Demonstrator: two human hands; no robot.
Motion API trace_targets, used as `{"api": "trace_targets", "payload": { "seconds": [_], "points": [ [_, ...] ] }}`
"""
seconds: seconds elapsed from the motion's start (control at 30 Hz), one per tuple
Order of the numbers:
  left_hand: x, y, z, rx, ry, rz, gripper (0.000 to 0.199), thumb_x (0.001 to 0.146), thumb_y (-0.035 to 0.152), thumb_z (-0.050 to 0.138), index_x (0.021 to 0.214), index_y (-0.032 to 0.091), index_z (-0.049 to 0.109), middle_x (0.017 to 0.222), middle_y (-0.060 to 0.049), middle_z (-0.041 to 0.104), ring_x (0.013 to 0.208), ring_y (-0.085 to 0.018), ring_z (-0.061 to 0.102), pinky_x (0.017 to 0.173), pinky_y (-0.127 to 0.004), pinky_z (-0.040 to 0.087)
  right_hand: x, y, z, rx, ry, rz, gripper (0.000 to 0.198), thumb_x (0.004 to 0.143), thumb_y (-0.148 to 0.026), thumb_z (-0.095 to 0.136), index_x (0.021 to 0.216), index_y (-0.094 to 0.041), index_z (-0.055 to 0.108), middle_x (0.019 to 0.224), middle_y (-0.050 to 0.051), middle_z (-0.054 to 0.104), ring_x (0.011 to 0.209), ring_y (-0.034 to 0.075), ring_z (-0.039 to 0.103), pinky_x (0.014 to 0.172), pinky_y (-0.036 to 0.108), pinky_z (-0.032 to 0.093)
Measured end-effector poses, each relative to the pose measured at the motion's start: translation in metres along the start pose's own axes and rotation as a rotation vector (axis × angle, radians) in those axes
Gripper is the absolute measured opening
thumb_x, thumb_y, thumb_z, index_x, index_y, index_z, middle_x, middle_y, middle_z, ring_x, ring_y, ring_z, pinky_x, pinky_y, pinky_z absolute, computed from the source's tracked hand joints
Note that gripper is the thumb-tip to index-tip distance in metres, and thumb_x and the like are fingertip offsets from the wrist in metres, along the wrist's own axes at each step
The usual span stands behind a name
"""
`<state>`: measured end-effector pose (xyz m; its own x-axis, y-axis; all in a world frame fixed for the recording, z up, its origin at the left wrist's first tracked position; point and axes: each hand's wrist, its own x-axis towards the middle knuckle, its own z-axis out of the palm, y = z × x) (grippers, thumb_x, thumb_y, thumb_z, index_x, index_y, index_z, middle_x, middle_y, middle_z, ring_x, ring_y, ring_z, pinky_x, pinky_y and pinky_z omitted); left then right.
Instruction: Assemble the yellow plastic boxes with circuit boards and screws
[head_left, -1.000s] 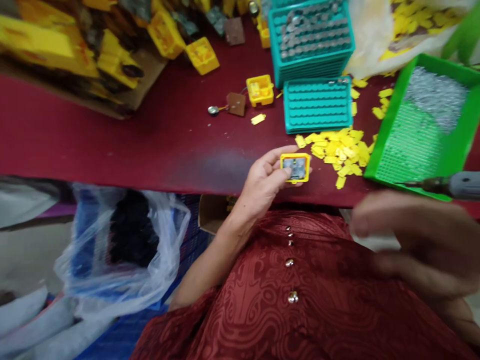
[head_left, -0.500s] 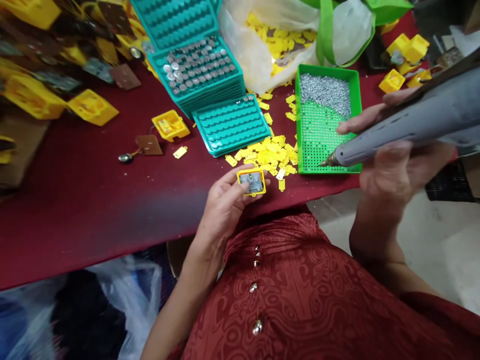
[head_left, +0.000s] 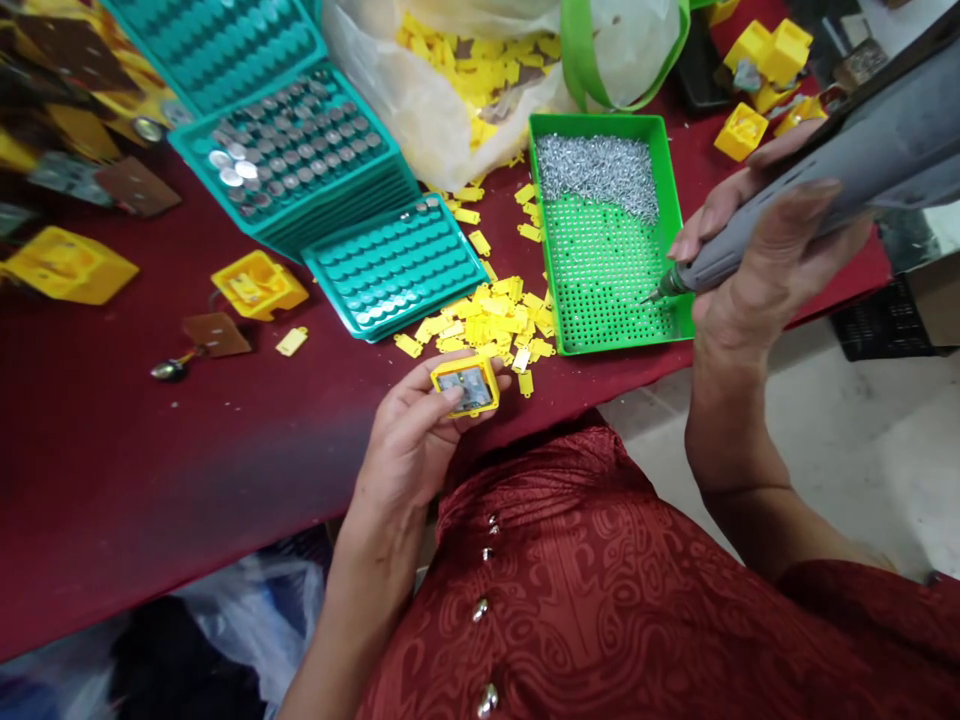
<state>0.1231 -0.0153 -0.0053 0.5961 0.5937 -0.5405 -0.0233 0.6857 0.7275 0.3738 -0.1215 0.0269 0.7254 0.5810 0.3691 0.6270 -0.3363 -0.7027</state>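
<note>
My left hand (head_left: 420, 420) is closed round a small yellow plastic case (head_left: 486, 385), its thumb resting on the grey insert inside. In my right hand (head_left: 765, 250) is a grey electric screwdriver (head_left: 825, 190), its bit pointing down and left over the perforated floor of a green tray (head_left: 551, 290). Small silver screws (head_left: 600, 170) are heaped in the tray's far half. Whether the bit touches the tray or carries a screw, I cannot tell. Loose yellow tabs (head_left: 487, 320) lie in a pile just beyond the case.
Teal trays (head_left: 397, 265) stand stacked at the back left, one filled with round silver cells (head_left: 300, 150). An open yellow case (head_left: 259, 285) and a wired brown board (head_left: 217, 335) lie at left. A plastic bag (head_left: 427, 130) of yellow tabs sits behind. More yellow cases (head_left: 741, 130) are at back right.
The view has swung, so the table things sit further left. My left hand still holds the case. The screwdriver's bit has come slightly up and remains over the green tray.
</note>
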Motion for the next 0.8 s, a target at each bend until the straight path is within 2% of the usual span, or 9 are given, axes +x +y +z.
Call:
{"api": "trace_targets", "payload": {
  "seconds": [0.07, 0.13, 0.27, 0.33, 0.4, 0.53, 0.63, 0.8],
  "points": [
    [0.000, 0.000, 0.001, -0.010, 0.002, 0.008, 0.027, 0.070, 0.022, 0.091, 0.095, 0.018, 0.082, 0.096, -0.009, 0.088, 0.085, -0.024, 0.086, 0.064, -0.023, 0.067, -0.006, 0.000, -0.004, 0.038, -0.137, 0.026, 0.098, 0.082, -0.105, 0.038, 0.150, -0.036, 0.051, 0.100, 0.008, 0.074, 0.099, 0.022, 0.072, 0.082, 0.042, 0.067],
    [0.001, 0.000, 0.002, -0.020, 0.001, 0.013, 0.026, 0.069, 0.022, 0.092, 0.093, 0.018, 0.083, 0.095, -0.008, 0.088, 0.082, -0.023, 0.086, 0.063, -0.021, 0.067, -0.014, 0.000, -0.007, 0.156, -0.207, 0.018, 0.098, 0.077, -0.102, 0.057, 0.149, -0.036, 0.054, 0.104, 0.006, 0.075, 0.108, 0.023, 0.075, 0.087, 0.043, 0.069],
    [0.002, 0.000, 0.002, -0.048, 0.003, 0.016, 0.030, 0.065, 0.022, 0.097, 0.092, 0.017, 0.085, 0.093, -0.009, 0.088, 0.080, -0.022, 0.086, 0.062, -0.020, 0.068, -0.024, 0.005, -0.007, 0.369, -0.114, 0.010, 0.093, 0.079, -0.099, 0.057, 0.142, -0.032, 0.059, 0.111, 0.003, 0.075, 0.114, 0.022, 0.077, 0.086, 0.039, 0.070],
    [0.002, 0.000, 0.001, -0.057, 0.002, 0.009, 0.031, 0.064, 0.022, 0.098, 0.092, 0.017, 0.086, 0.093, -0.009, 0.088, 0.080, -0.022, 0.086, 0.063, -0.020, 0.068, -0.019, 0.010, -0.001, 0.445, -0.020, 0.000, 0.089, 0.082, -0.098, 0.053, 0.139, -0.029, 0.059, 0.110, 0.002, 0.073, 0.109, 0.019, 0.078, 0.081, 0.035, 0.069],
    [0.002, -0.001, 0.001, -0.063, 0.000, 0.009, 0.031, 0.064, 0.022, 0.099, 0.092, 0.017, 0.086, 0.094, -0.009, 0.088, 0.079, -0.022, 0.086, 0.063, -0.020, 0.068, -0.010, 0.017, 0.009, 0.504, 0.108, -0.034, 0.083, 0.086, -0.095, 0.051, 0.133, -0.026, 0.059, 0.099, -0.002, 0.070, 0.093, 0.014, 0.078, 0.072, 0.029, 0.065],
    [0.002, -0.001, -0.001, -0.065, -0.012, 0.010, 0.030, 0.065, 0.023, 0.099, 0.092, 0.018, 0.086, 0.096, -0.010, 0.089, 0.080, -0.022, 0.086, 0.064, -0.020, 0.068, 0.010, 0.024, 0.026, 0.614, 0.347, -0.195, 0.072, 0.086, -0.086, 0.065, 0.117, -0.021, 0.056, 0.071, -0.011, 0.050, 0.052, 0.002, 0.058, 0.048, 0.017, 0.045],
    [0.001, -0.001, -0.001, -0.066, -0.023, 0.011, 0.031, 0.066, 0.024, 0.100, 0.094, 0.019, 0.087, 0.097, -0.009, 0.089, 0.081, -0.022, 0.087, 0.064, -0.020, 0.068, 0.015, 0.023, 0.029, 0.678, 0.345, -0.237, 0.065, 0.087, -0.080, 0.073, 0.109, -0.021, 0.055, 0.066, -0.012, 0.045, 0.047, 0.001, 0.052, 0.044, 0.016, 0.043],
    [0.001, -0.001, -0.001, -0.060, -0.021, 0.011, 0.033, 0.068, 0.025, 0.101, 0.097, 0.019, 0.087, 0.100, -0.010, 0.089, 0.082, -0.021, 0.086, 0.066, -0.019, 0.068, 0.012, 0.020, 0.027, 0.772, 0.294, -0.272, 0.055, 0.091, -0.071, 0.077, 0.098, -0.021, 0.055, 0.065, -0.009, 0.048, 0.047, 0.001, 0.052, 0.042, 0.015, 0.045]
  ]
}}
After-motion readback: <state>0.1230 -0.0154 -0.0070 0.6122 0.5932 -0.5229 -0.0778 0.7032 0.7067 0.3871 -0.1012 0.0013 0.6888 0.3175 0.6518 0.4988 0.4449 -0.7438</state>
